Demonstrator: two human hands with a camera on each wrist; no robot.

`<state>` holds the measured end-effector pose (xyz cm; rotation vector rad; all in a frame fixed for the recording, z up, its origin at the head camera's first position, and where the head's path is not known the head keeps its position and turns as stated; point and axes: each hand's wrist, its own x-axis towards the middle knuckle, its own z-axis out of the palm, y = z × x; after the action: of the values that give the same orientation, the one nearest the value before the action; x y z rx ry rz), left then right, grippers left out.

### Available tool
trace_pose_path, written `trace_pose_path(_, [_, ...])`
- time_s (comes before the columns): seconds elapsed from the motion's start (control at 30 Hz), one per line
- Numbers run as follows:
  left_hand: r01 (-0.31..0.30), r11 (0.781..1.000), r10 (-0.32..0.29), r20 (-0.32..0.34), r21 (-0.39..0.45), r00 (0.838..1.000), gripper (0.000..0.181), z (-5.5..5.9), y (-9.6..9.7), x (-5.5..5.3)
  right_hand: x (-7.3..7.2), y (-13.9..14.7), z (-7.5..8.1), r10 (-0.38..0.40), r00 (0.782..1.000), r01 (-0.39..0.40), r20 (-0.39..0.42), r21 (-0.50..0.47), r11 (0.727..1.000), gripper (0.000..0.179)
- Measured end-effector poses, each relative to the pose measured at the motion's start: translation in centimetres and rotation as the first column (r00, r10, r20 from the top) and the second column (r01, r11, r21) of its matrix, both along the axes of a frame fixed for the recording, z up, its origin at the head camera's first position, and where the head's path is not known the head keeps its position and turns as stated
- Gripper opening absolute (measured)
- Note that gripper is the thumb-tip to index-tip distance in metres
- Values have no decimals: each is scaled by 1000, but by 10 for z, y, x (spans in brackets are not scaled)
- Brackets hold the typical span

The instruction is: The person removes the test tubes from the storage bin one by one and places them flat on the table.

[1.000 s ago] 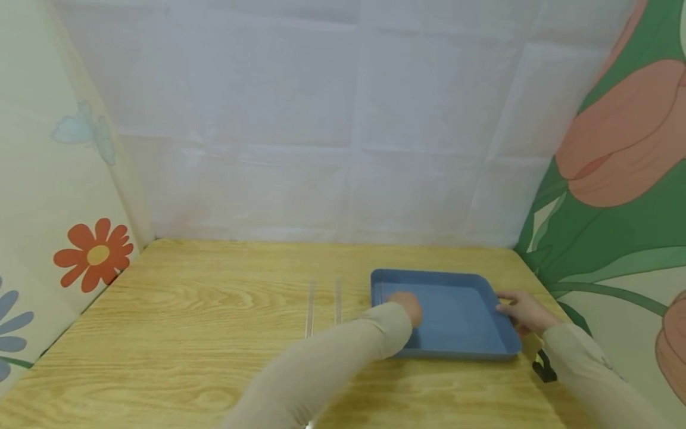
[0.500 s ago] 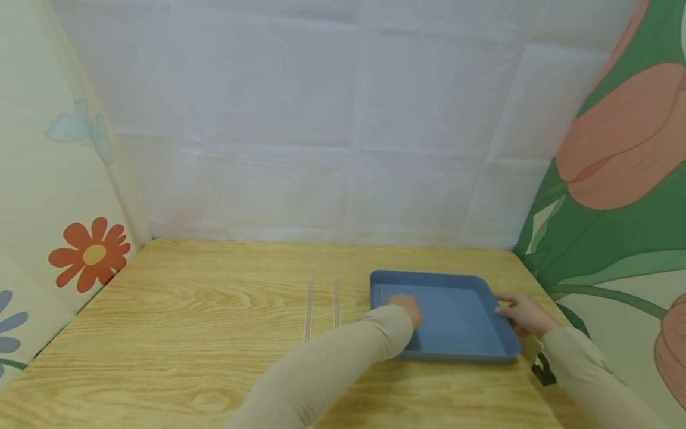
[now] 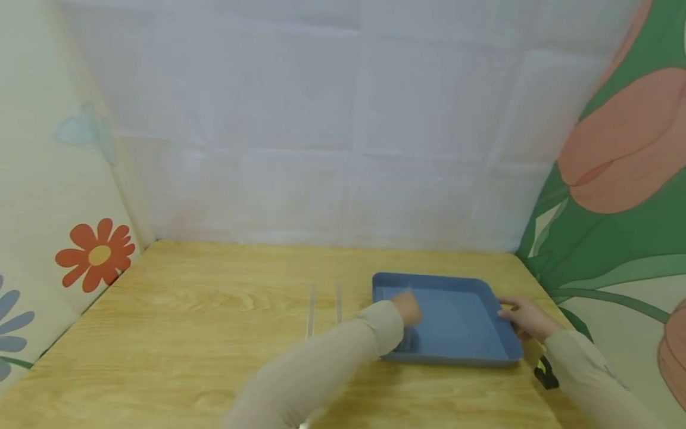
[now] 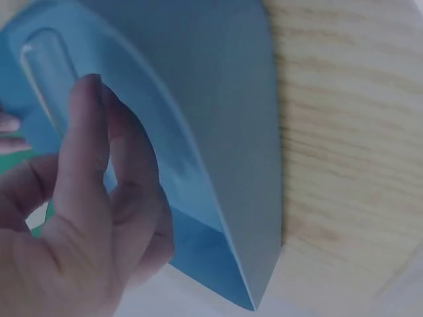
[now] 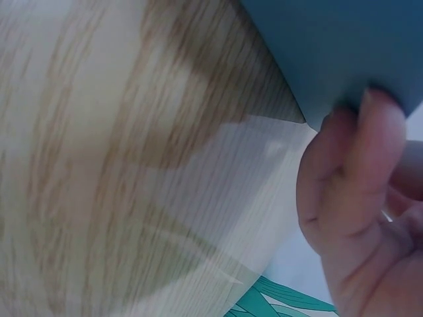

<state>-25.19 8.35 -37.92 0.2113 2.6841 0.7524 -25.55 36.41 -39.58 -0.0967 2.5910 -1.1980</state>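
A shallow blue tray (image 3: 455, 322) lies on the right half of the table. My left hand (image 3: 408, 308) is over the tray's left part, with thumb and fingers bent together. Between its fingers is a clear, round-ended tube (image 4: 47, 56), whose far end sticks out past the fingertips in the left wrist view; the rest is hidden by the hand. At the tray's right side my right hand (image 3: 527, 317) holds the wall, fingertips pressed to the blue outside face in the right wrist view.
Two clear narrow strips (image 3: 311, 310) lie side by side on the wood-grain table (image 3: 214, 333), left of the tray. A small black object (image 3: 545, 375) is by the right sleeve. White sheeting (image 3: 348, 119) stands behind, with flower-printed panels at both sides.
My left wrist has drawn slightly left over the tray, its fingers still bent. My right hand stays at the tray's right side. The view shifts a little.
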Motion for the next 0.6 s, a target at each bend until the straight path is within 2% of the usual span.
trace_pose_path(0.07, [-30,994,28,23,102,999,18,-2,-1,-3,0,1,0,-13,1000,13,3,3,1000,52])
trace_pose_path(0.17, [-69,964,46,95,257,994,32,-1,-6,-5,0,2,1,-12,1000,12,13,8,1000,52])
trace_pose_path(0.23, [-90,936,42,147,341,988,33,4,-9,-3,-1,3,2,-13,1000,12,22,9,1000,52])
trace_pose_path(0.33, [-131,880,30,220,457,975,35,14,-16,2,-2,3,4,-15,1000,14,21,13,1000,53])
trace_pose_path(0.47, [-161,818,8,268,553,963,46,16,-27,7,-3,3,5,-11,1000,11,12,18,1000,53])
trace_pose_path(0.6, [-169,791,3,272,588,962,50,12,-39,13,-1,3,3,0,1000,0,25,1,1000,52])
